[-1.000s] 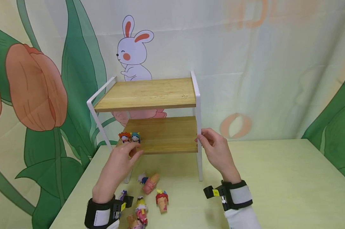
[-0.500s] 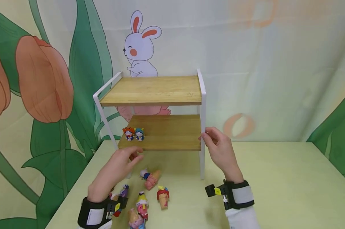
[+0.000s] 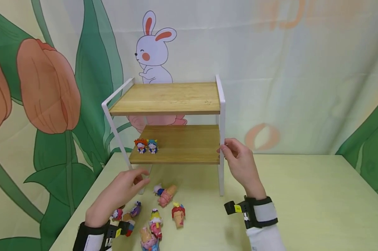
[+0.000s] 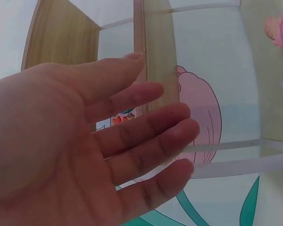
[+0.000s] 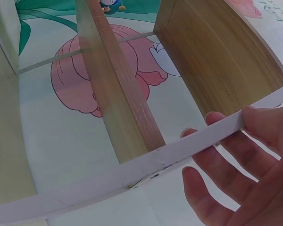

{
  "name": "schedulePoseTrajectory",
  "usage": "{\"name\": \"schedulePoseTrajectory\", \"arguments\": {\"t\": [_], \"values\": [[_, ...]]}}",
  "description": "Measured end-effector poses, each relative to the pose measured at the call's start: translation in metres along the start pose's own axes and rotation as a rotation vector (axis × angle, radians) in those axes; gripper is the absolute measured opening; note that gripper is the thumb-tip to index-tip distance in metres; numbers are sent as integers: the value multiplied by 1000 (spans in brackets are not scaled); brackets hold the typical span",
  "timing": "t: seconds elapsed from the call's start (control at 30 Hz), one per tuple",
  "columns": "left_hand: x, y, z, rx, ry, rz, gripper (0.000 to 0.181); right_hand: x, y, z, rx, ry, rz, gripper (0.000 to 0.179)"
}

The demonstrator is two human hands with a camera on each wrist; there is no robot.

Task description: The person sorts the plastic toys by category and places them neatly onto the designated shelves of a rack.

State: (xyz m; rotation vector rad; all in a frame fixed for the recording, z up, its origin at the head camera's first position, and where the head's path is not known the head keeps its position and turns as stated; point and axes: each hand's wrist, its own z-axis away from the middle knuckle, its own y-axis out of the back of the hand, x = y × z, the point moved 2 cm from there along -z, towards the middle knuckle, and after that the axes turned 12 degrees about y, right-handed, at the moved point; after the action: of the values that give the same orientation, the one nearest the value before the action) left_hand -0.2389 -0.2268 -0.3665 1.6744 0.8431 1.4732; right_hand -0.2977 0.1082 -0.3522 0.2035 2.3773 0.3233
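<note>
A two-tier shelf [image 3: 176,99] with wooden boards and a white frame stands on the table. My right hand [image 3: 241,165] pinches its right front post [image 3: 221,177] between thumb and fingers; the right wrist view shows fingertips curled round the white post [image 5: 188,143]. Two small figurines stand side by side at the left of the lower board [image 3: 182,150]: one with an orange-red hood [image 3: 141,145], one with a blue hood [image 3: 152,146]. My left hand [image 3: 118,188] hovers in front of the shelf's left leg, its fingers loosely bent and holding nothing, as the left wrist view confirms.
Several figurines lie on the table: a pink ice-cream-cone one [image 3: 167,196], a red-topped cone one [image 3: 178,215], one with a yellow top [image 3: 156,223] and a purple one [image 3: 136,209]. Others lie near my left wrist, partly covered. A printed curtain [image 3: 302,87] hangs behind.
My left hand has drawn away from the two figurines on the lower board, down and to the left, uncovering them and the toys below. My right hand stays on the post.
</note>
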Motion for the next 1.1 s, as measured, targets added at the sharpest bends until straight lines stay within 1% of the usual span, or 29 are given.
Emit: {"name": "schedulePoseTrajectory", "arguments": {"t": [0.1,0.17,0.23,0.27,0.4,0.57,0.63,0.7,0.8,0.9,0.97,1.1], "values": [[-1,-3,-1,-41,6,-1,27,0,1,0,2,-5,-3,13],[-4,-8,-1,-78,19,-17,27,0,1,1,4,-10,-5,13],[-8,-14,0,-115,46,-43,26,-1,0,1,4,-14,-6,13],[-10,-16,1,-127,69,-58,26,-1,0,2,5,-15,-6,13],[-20,-26,3,-148,136,-111,26,0,0,2,-1,-17,-14,13],[-27,-32,3,-151,150,-203,26,1,2,0,-3,-9,0,12],[-29,-34,3,-163,176,-241,26,0,3,-1,-2,-1,10,13],[-31,-35,3,-195,213,-259,26,0,5,-1,-2,6,18,14],[-31,-38,4,-254,243,-282,27,0,6,-1,-4,0,22,15],[-31,-40,4,-291,238,-295,25,0,6,1,3,-9,21,14],[-32,-41,5,-302,229,-297,23,0,5,1,5,-9,20,13],[-35,-45,6,-310,218,-269,20,-1,4,2,3,3,27,15]]}}
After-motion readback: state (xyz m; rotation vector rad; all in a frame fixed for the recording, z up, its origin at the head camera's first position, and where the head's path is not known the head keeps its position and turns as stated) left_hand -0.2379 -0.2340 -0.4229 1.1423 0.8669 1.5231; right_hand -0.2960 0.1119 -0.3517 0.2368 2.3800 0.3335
